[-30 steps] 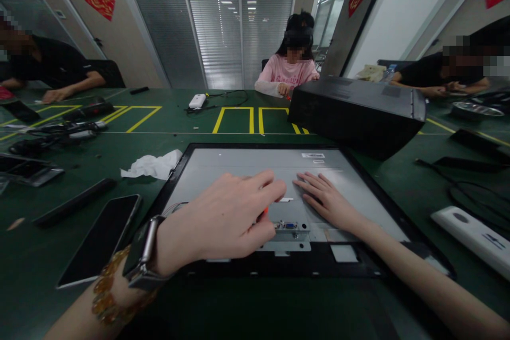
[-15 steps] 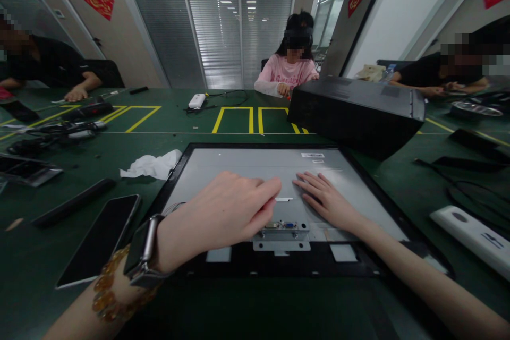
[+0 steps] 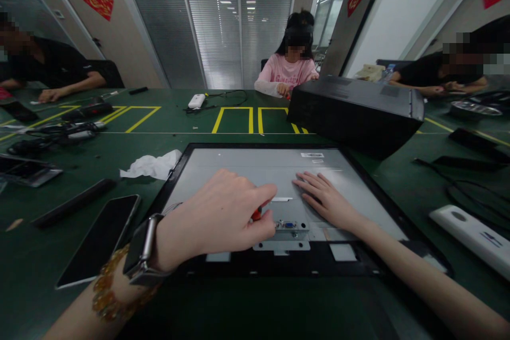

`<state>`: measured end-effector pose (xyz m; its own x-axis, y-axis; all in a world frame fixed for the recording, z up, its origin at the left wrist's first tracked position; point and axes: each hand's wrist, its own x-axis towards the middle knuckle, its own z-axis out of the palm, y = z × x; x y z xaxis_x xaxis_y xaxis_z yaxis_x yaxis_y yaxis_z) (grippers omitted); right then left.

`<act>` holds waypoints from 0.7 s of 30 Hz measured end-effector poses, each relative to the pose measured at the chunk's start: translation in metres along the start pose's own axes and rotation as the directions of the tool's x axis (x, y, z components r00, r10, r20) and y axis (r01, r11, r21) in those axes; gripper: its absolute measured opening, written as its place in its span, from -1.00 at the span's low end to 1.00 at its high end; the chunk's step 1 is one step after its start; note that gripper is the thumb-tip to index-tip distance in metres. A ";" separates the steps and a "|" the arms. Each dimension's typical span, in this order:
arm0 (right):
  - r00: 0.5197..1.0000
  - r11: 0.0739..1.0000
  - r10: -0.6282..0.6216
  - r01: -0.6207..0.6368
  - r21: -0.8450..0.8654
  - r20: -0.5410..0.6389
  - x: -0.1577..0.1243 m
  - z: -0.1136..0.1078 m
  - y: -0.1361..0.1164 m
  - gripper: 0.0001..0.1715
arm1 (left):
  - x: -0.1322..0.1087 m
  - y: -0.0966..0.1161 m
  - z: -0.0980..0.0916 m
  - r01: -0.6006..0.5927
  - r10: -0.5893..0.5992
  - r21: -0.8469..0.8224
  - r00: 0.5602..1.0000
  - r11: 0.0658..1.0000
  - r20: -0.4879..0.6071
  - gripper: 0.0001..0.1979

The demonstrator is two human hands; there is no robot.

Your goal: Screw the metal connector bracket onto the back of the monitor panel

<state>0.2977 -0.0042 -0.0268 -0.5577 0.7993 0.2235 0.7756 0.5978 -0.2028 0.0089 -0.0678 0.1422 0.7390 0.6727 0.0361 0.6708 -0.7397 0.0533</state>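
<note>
An opened flat monitor panel (image 3: pixel 247 162) lies back side up on the table before me, with a grey metal back and a black frame. Over its lower middle is my left hand (image 3: pixel 223 212), its fingers closed around a red-handled screwdriver (image 3: pixel 257 214). Only a small bit of the handle shows between thumb and forefinger; the tip is hidden. Just right of those fingers, a metal port bracket (image 3: pixel 297 227) with a blue video port sits at the panel's lower edge. My right hand (image 3: pixel 326 199) lies flat on the metal back, fingers spread, holding nothing.
A phone (image 3: pixel 99 239), a black bar (image 3: pixel 74 203) and crumpled tissue (image 3: pixel 153 164) lie left of the panel. Behind it on the right stands a large black case (image 3: pixel 354 111). A white device (image 3: pixel 474 239) lies far right. Several people sit around the green table.
My left thumb and forefinger have turned and spread apart a little, so the red handle now shows between them. My right hand has stayed in place. A co-worker's hand at left has shifted left.
</note>
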 end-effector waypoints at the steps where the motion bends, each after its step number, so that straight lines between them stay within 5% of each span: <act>1: 1.000 1.000 0.000 0.000 -0.003 0.003 0.000 0.000 0.001 -0.49 | -0.001 0.000 -0.001 -0.006 0.006 -0.012 1.000 1.000 0.007 -0.88; 21: 0.999 1.000 0.018 -0.018 -0.003 0.033 0.000 0.000 -0.001 -0.48 | -0.005 0.002 0.002 -0.029 0.028 -0.058 0.999 0.998 -0.018 -0.87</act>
<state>0.2965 -0.0048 -0.0270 -0.5527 0.8118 0.1884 0.7865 0.5828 -0.2041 0.0067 -0.0721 0.1405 0.7562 0.6519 0.0560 0.6443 -0.7568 0.1103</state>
